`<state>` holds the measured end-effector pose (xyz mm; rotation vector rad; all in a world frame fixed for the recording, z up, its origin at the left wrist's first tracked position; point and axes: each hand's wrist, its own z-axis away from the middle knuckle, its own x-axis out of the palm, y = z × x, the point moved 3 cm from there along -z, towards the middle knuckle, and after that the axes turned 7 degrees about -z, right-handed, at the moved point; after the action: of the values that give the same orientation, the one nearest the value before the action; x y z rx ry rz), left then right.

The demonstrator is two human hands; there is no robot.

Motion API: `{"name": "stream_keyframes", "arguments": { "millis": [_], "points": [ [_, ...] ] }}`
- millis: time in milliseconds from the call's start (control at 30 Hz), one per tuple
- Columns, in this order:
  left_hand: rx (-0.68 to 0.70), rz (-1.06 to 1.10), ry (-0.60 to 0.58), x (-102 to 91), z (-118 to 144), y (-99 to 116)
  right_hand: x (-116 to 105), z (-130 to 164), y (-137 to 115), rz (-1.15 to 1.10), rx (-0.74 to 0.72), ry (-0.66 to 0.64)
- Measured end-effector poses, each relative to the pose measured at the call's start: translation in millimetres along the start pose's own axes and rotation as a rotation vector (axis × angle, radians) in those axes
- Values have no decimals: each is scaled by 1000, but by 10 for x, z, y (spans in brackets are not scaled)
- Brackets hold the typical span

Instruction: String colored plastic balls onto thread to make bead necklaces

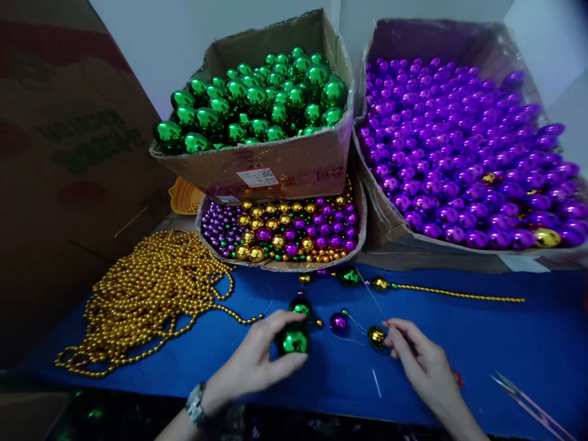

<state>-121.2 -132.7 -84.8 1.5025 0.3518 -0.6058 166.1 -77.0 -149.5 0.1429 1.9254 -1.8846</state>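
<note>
the left hand (pixel 257 361) pinches a green ball (pixel 294 340) on the blue worktop (pixel 459 343); the right hand (pixel 420 361) nips a gold bead (pixel 376 335). both look light, hollow, slick: grip across the middle.

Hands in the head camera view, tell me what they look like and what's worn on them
Both hands are bare, no gloves and no sleeves reaching the wrists. The left hand has a silver metal wristwatch on its wrist. The right hand shows nothing on its wrist or fingers, with short plain nails.
</note>
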Motion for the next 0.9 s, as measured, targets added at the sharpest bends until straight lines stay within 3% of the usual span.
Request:
{"name": "stream_keyframes", "arguments": {
  "millis": [200,333,467,600,700,767,900],
  "points": [
    [83,-438,-104,389,96,-321,-37,-6,106,-183,47,107],
    [123,-485,-110,444,72,-416,-49,-15,127,-188,24,124],
    [61,-215,-74,352,-1,-338,-47,8,84,-158,14,97],
    [-252,506,87,210,-143,-225,29,48,-95,-37,-86,-11],
    [-310,926,152,156,-247,-116,119,70,-280,61,-260,-83],
    [-274,925,163,122,-289,-46,166,81,-370,83,-354,-99],
    [-149,500,268,16,-302,81,222,98,-427,136,-472,-141]
  ]
}}
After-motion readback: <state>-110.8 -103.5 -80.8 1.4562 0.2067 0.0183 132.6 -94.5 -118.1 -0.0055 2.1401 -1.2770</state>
